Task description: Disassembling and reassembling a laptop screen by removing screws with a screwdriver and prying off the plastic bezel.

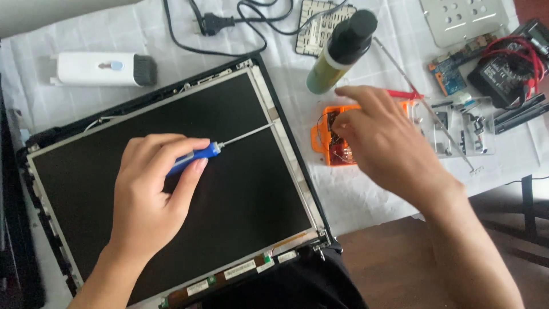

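White cloth [366, 189] is covering the table; your left hand [151, 189] is gripping a blue screwdriver [220, 147] over the bare laptop screen panel [171, 183]; your right hand [380, 140] is hovering loosely spread above the orange parts box [321, 137]

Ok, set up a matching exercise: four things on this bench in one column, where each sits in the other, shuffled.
1. blue-handled screwdriver
2. dark-capped bottle
3. orange parts box
4. white brush tool

a. under the right hand
b. held in the left hand over the dark screen panel
c. top left, on the white cloth
d. just past the panel's top right corner

Pairs: 1-b, 2-d, 3-a, 4-c
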